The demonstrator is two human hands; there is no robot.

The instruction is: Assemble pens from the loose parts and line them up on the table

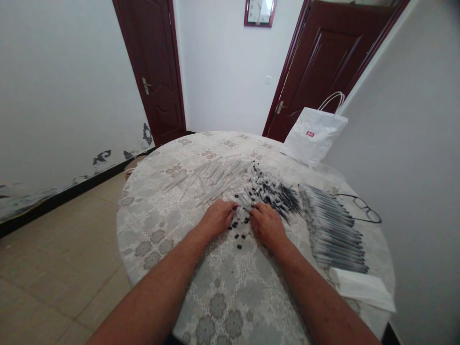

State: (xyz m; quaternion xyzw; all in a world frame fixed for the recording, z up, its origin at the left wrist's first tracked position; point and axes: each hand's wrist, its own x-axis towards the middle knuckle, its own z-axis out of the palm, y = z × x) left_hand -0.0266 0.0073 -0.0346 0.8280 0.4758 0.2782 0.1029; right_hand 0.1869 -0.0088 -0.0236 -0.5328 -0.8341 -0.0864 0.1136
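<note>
My left hand [218, 218] is at the middle of the table, its fingers curled inward at the edge of a pile of small parts. Facing it, my right hand [268, 223] has its fingers bent together over the same pile. Whatever either hand pinches is too small and blurred to name. Between them lie small whitish pieces [241, 213] and pale thin tubes. Several small black plugs [239, 247] are scattered just in front of the hands. Beyond my left hand spreads a loose heap of clear pen barrels [219, 175]. Dark thin refills with whitish ends [278, 194] are heaped beyond my right hand.
Rows of grey, assembled-looking pens [336, 230] lie at the right, beside eyeglasses [366, 209] and a folded white sheet or bag [362, 288]. A white paper bag [314, 136] stands at the back right. A patterned cloth [154, 239] covers the round table; walls flank it.
</note>
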